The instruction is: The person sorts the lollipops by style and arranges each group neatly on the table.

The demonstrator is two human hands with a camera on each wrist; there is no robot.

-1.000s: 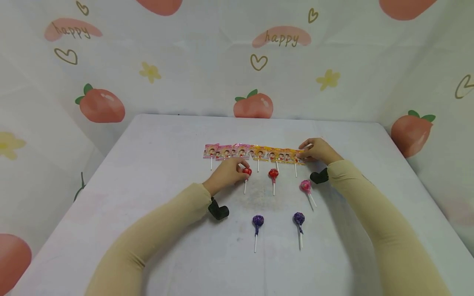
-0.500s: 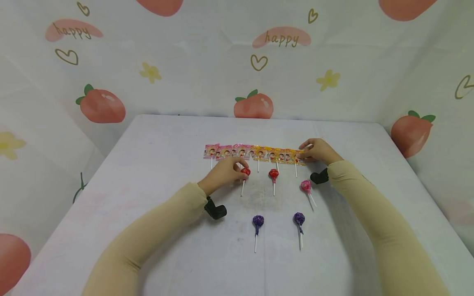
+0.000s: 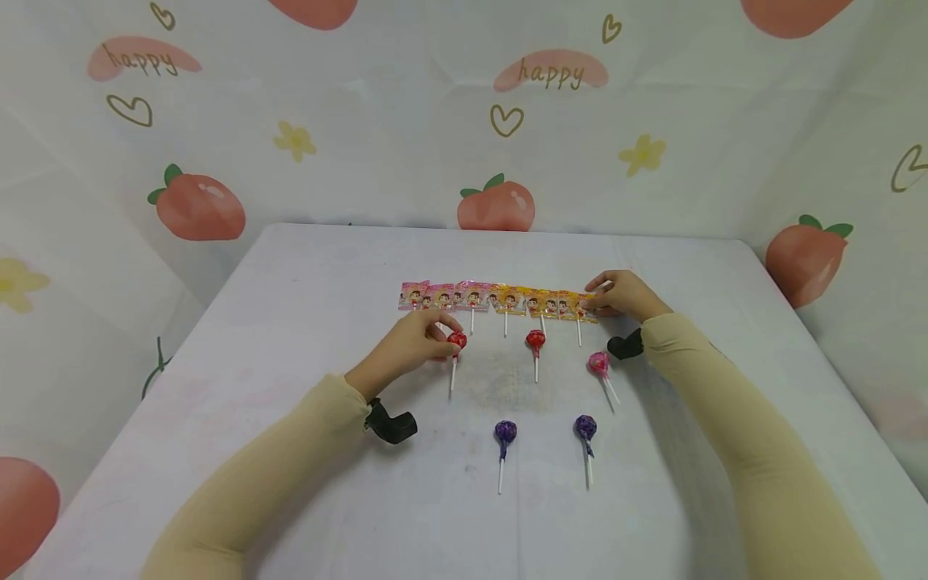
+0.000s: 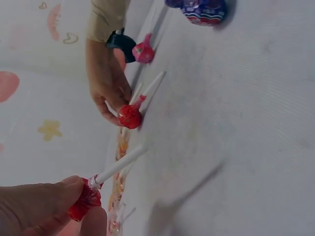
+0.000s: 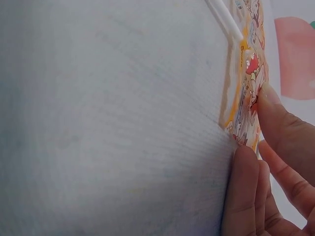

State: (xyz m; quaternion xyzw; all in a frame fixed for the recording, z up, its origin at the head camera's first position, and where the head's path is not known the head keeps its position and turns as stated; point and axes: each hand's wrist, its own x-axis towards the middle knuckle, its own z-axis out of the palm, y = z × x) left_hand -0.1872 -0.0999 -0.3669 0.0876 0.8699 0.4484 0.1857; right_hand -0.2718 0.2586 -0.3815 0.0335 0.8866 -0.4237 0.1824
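Between the thumb and fingers of my left hand is the head of a red-wrapped lollipop. The left wrist view has this lollipop raised off the table, its white stick pointing away and its shadow falling below. At the right end of a row of flat-packed lollipops, my right hand pinches the edge of an orange-packaged lollipop, thumb on the printed film and fingers along its end. More orange packets and several pink packets continue leftward, sticks toward me.
Nearer me lie another red lollipop, a pink one and two purple ones, all on the white-covered table. A fruit-printed cloth hangs behind the table.
My left hand has moved left and slightly toward me, carrying the red lollipop away from the other red one. My right hand stays at the row's right end.
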